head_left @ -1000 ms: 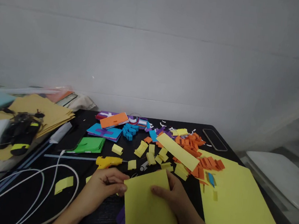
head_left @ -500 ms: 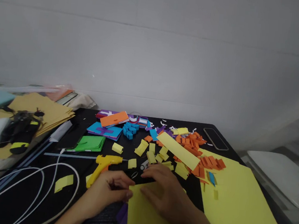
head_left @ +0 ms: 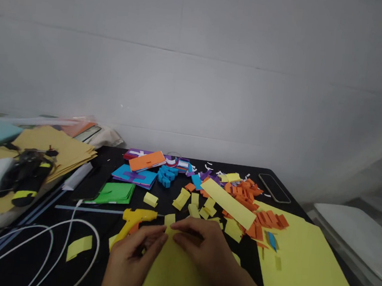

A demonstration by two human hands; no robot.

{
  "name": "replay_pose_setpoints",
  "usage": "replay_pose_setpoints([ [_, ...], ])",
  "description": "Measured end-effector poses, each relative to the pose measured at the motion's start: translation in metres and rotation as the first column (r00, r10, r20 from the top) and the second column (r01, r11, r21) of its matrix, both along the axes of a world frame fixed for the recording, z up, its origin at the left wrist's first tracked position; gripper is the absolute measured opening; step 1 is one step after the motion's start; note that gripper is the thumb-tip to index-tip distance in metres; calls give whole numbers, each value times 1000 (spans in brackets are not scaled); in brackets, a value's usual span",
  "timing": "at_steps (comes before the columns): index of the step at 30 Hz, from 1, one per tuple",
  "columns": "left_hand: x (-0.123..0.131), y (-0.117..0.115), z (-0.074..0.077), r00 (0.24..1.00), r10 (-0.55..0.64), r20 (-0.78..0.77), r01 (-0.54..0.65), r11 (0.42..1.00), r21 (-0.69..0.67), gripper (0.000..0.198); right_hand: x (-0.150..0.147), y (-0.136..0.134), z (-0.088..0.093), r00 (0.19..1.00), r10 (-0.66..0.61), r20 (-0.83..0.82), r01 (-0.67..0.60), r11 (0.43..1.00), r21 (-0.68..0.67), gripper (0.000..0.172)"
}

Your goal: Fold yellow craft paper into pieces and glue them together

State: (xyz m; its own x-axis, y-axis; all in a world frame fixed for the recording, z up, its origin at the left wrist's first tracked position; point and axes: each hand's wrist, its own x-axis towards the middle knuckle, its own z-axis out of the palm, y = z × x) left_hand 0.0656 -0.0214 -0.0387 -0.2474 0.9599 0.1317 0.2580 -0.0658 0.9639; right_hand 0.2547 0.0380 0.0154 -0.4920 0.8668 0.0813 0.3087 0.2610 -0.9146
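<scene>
Both my hands rest on a yellow paper sheet (head_left: 177, 278) lying on the black table (head_left: 28, 262) in front of me. My left hand (head_left: 134, 257) lies on the sheet's left side, fingers stretched toward its top edge. My right hand (head_left: 200, 248) presses flat on the top edge, fingers pointing left and nearly meeting the left fingertips. A yellow glue gun (head_left: 133, 221) lies just left of my left hand, its nozzle pointing right.
Small yellow (head_left: 181, 199) and orange paper pieces (head_left: 255, 213) litter the table beyond my hands, with a long yellow strip (head_left: 227, 203). A large yellow sheet (head_left: 304, 268) lies right, a phone (head_left: 274, 187) behind it. White cables (head_left: 47, 237) curl at left. Coloured card stacks (head_left: 133, 175) sit farther back.
The sheet has been laid down flat from its tilted position. My right hand moved up onto its top edge, and my left hand shifted from the left edge onto the sheet.
</scene>
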Motion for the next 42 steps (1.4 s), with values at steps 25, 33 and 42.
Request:
replay_pose_setpoints([
  [25,8,1,7,998,68,9,-69,970,231,14,-3,-3,-1,997,-61,-54,62,998,8,18],
  [33,9,-2,17,995,55,88,-69,984,167,12,1,-4,-1,997,-49,-57,50,999,19,18],
  [42,9,-6,21,988,-16,156,-1,994,112,25,3,-5,5,996,-26,-83,28,999,27,17],
])
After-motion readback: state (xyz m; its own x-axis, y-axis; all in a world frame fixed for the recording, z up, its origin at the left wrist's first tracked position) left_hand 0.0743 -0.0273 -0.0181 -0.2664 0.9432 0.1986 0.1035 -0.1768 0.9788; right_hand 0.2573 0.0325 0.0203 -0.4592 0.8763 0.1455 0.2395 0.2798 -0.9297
